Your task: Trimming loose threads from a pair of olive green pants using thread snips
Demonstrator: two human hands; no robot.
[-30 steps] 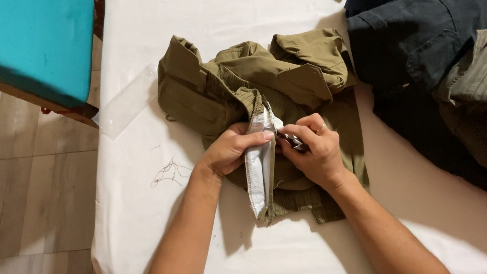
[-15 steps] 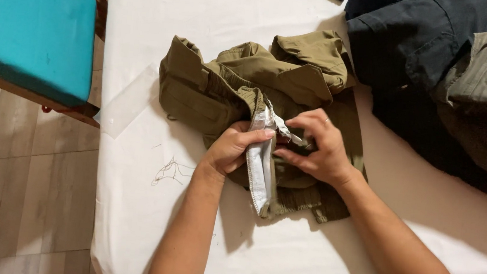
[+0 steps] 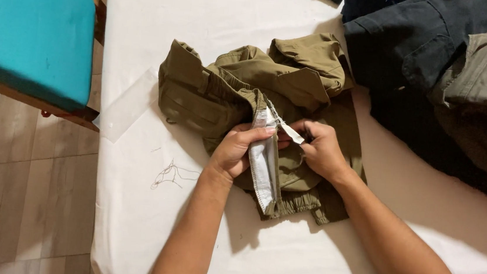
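A crumpled pair of olive green trousers [image 3: 242, 90] lies on the white-covered table [image 3: 207, 10]. Its fly is turned out, showing a strip of white lining [image 3: 265, 162] beside the zipper. My left hand [image 3: 235, 151] pinches the left edge of that lining between thumb and fingers. My right hand [image 3: 320, 151] grips the other side of the fly, fingers curled around a small white flap near the zipper's top. Both hands rest on the garment, close together.
A pile of dark and grey-green garments [image 3: 437, 71] lies at the table's right. A chair with a turquoise seat [image 3: 27, 24] stands at the left over a wood-pattern floor. A tangle of loose thread [image 3: 171, 173] and a clear plastic sheet [image 3: 128, 106] lie on the cloth.
Both hands have shifted slightly on the fly; the right hand has pulled the small white flap outward and the lining is spread a little wider.
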